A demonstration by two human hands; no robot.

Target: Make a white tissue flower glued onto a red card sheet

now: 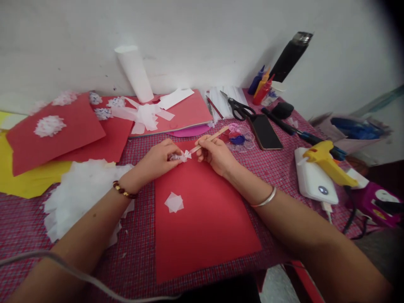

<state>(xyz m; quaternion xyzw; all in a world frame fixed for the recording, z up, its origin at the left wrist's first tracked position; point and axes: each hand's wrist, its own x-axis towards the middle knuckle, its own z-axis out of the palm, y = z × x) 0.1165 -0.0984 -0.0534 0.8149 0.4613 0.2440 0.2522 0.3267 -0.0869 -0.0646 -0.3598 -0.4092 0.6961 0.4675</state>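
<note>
My left hand (162,158) pinches a small gathered white paper flower (179,157) above the top of a red sheet (205,210). In my right hand (211,153) is a flat wooden stick (217,133), held at a slant like a pen. Its lower end meets the flower's edge, where a bit of white paper sticks out. On the red sheet below lie a few overlapping white tissue squares (174,203). A heap of white tissue pieces (82,193) spreads under and beside my left forearm.
Red sheets (72,139) with fluffy paper flowers (49,126) lie at the left. Behind are a white roll (135,73), scissors (238,108) and paint bottles (264,90). A clear dish with paint (237,139), a phone (266,131), a yellow glue gun (330,162) and a white power bank (315,176) sit right.
</note>
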